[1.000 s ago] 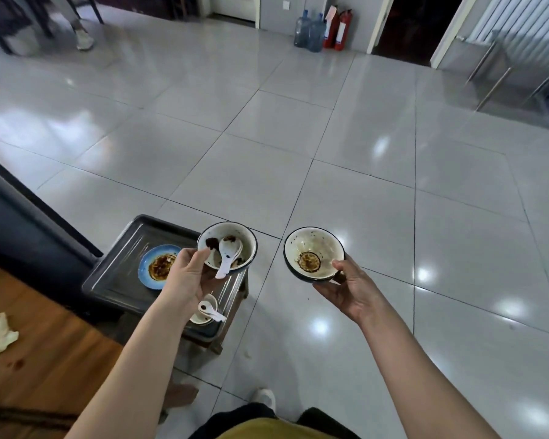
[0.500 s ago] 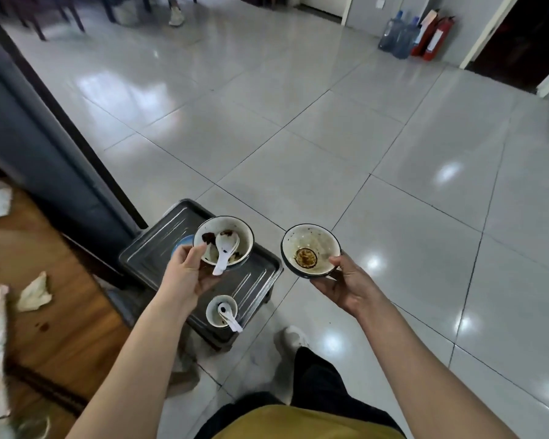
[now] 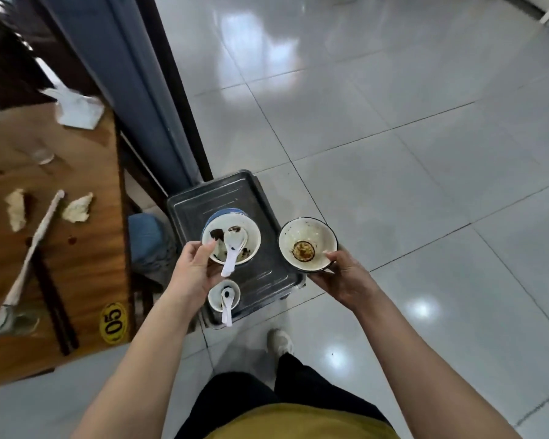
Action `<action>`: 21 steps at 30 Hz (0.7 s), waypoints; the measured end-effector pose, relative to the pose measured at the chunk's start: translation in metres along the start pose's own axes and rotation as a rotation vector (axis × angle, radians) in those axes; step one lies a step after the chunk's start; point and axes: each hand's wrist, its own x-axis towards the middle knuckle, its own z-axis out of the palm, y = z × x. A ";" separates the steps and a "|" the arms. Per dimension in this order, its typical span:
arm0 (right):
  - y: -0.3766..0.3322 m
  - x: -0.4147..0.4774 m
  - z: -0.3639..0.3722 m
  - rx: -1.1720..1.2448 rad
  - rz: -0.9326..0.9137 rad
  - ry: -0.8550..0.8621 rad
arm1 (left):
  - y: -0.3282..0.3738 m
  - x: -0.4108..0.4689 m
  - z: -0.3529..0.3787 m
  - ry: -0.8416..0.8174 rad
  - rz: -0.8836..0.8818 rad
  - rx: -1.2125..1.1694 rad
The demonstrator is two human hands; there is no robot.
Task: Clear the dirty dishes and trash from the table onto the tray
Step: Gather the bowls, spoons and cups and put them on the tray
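Pinching a bowl (image 3: pixel 251 237) with spoon (image 3: pixel 233 248) by the rim in left hand (image 3: pixel 193 275); cradling second bowl (image 3: pixel 311 234) in curled right hand (image 3: pixel 344 282); tray (image 3: pixel 210 198) and cup (image 3: pixel 216 296) beneath left hand.

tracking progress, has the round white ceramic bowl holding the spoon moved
Yes. Over the black tray, the bowl shifted from beside the blue plate to above it.

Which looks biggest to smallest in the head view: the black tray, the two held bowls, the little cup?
1. Black tray.
2. The bowl with the spoon and the other held bowl look alike: tied.
3. Little cup.
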 end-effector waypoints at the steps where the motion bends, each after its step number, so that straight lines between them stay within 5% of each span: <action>1: -0.003 0.005 -0.001 -0.016 0.003 -0.018 | -0.001 0.000 0.001 0.012 0.002 -0.001; 21: 0.009 0.103 -0.003 -0.142 0.229 -0.159 | -0.058 0.034 -0.026 0.251 -0.058 -0.034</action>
